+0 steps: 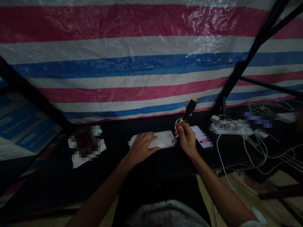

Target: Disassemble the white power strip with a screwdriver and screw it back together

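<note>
A white flat plastic casing [163, 138] lies on the dark table. My left hand [141, 147] rests flat on its left half, fingers spread, pressing it down. My right hand [187, 136] grips a screwdriver [188, 111] with a black and yellow handle. The handle tilts up and to the right, and the tip meets the casing's right end. My fingers hide most of the shaft.
A white power strip [230, 127] with plugs and tangled white cables [251, 154] sits at the right. A white and red card [201, 136] lies just right of my right hand. A blurred item on white paper [86, 145] is at the left. A striped tarp [142, 63] hangs behind.
</note>
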A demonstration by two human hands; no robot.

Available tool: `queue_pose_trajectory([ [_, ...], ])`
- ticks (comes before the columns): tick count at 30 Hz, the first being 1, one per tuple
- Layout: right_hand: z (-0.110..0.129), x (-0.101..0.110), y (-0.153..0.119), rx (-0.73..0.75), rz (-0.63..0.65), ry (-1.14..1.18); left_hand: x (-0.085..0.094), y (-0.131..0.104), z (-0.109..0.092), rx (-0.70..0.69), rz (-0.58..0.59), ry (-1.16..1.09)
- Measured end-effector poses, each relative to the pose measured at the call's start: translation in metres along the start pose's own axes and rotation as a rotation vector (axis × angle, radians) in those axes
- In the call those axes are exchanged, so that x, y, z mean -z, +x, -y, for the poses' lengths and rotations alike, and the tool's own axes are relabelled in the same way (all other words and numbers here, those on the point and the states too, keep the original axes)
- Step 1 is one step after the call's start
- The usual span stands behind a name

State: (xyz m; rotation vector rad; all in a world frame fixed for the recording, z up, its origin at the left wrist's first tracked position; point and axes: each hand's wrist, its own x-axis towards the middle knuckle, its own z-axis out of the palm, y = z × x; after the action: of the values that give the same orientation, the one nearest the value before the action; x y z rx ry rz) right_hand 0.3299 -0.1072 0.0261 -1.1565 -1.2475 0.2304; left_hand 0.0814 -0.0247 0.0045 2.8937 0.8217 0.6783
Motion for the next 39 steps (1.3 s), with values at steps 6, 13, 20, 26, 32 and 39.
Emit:
queue_pose_trajectory([
  [6,0.006,-0.008,0.007,0.017,-0.040,0.090,0.002,0.018,-0.021,0.015,-0.048,-0.198],
  [13,0.016,-0.020,0.023,0.011,-0.093,0.188,-0.012,0.055,-0.035,0.129,-0.030,-0.661],
  [20,0.010,-0.019,0.029,0.012,-0.158,0.090,-0.009,0.077,0.007,0.145,-0.032,-0.418],
  [26,0.000,-0.022,0.025,-0.008,-0.012,0.053,-0.015,0.095,0.041,0.233,0.088,-0.241],
  [32,-0.005,-0.029,0.031,0.031,0.045,0.008,-0.024,0.110,0.042,0.301,0.182,-0.212],
  [39,-0.013,-0.041,0.041,0.060,0.116,-0.031,-0.028,0.120,0.044,0.329,0.256,-0.252],
])
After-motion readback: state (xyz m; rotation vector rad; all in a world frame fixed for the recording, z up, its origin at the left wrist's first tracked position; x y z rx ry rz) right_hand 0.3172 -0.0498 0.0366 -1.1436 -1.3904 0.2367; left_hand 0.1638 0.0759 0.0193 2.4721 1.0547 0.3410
